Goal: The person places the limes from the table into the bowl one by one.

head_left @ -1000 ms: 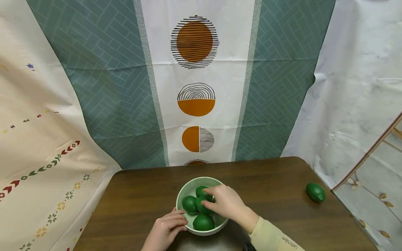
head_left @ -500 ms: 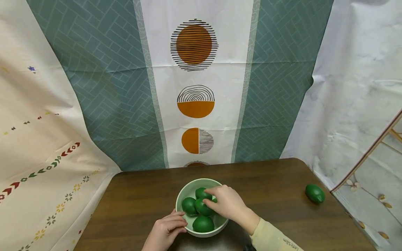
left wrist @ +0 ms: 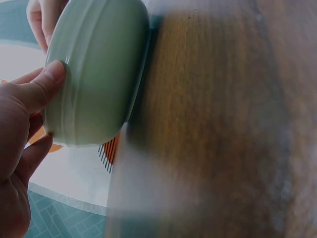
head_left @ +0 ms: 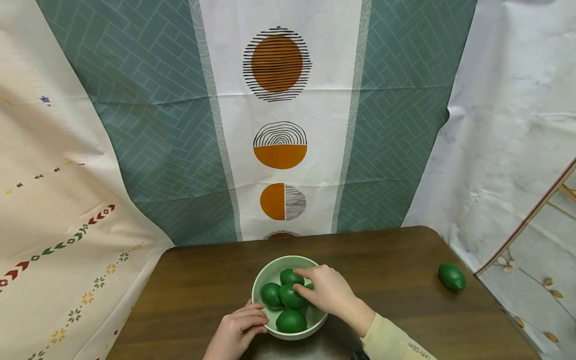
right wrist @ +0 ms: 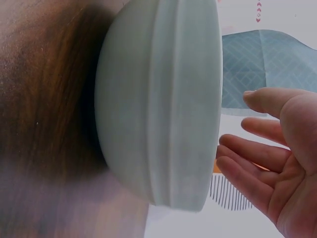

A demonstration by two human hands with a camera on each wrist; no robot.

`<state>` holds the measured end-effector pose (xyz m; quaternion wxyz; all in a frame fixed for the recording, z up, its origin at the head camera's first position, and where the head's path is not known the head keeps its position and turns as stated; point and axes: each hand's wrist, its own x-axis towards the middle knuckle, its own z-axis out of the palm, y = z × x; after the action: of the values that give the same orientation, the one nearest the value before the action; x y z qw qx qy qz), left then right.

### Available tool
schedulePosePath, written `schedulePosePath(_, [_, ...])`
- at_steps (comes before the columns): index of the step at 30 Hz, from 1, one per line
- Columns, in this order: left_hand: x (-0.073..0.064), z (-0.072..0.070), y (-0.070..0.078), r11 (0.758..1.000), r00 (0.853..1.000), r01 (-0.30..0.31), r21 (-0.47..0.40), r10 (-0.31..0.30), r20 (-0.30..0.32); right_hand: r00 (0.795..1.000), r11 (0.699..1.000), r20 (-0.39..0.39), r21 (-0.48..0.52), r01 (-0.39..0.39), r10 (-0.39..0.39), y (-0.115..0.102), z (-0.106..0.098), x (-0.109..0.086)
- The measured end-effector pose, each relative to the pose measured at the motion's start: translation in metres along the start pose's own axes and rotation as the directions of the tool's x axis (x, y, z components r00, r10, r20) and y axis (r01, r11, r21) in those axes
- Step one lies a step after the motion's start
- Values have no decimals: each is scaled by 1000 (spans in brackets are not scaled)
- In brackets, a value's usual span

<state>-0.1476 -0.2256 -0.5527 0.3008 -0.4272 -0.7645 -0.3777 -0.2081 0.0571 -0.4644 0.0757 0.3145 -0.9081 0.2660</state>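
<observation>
A pale green bowl (head_left: 268, 278) stands on the wooden table, with several dark green limes inside. My left hand (head_left: 237, 327) grips its near-left rim, thumb (left wrist: 49, 74) on the outer wall and fingers at the edge. Over the bowl's right side is my right hand (head_left: 330, 292), thumb and fingers spread apart. Its thumb tip overlaps the middle lime (head_left: 290, 298) in the head view, and its fingers reach toward the back lime (head_left: 289, 276). In the right wrist view that hand (right wrist: 282, 153) holds nothing above the rim. One lime (head_left: 309, 286) is partly hidden behind it.
Another lime (head_left: 452, 277) lies alone near the right edge of the wooden table (head_left: 198, 280). A patterned cloth (head_left: 171, 125) hangs behind the table, with light cloths on both sides.
The right thumb has drawn back slightly to the right across the middle lime, widening the gap between thumb and fingers. My left hand keeps its grip on the bowl, which has stayed put.
</observation>
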Motion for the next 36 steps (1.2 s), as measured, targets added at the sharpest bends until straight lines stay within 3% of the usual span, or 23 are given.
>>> schedulePosePath(7, [-1, 1, 1, 1000, 1000, 14, -12, -14, -4, 998, 999, -55, -32, -20, 18, 1, -3, -5])
schedulePosePath(16, [1, 0, 2, 1000, 1000, 18, -23, -19, -10, 994, 999, -93, -1, -51, 51, 12, -6, -11])
schedulePosePath(27, [5, -5, 8, 991, 991, 130, -43, -129, 40, 988, 997, -135, 27, -75, 78, 25, -17, -20])
schedulePosePath(36, [5, -5, 6, 996, 996, 81, -32, -80, 26, 981, 998, -186, 14, -61, 63, 38, -25, -27])
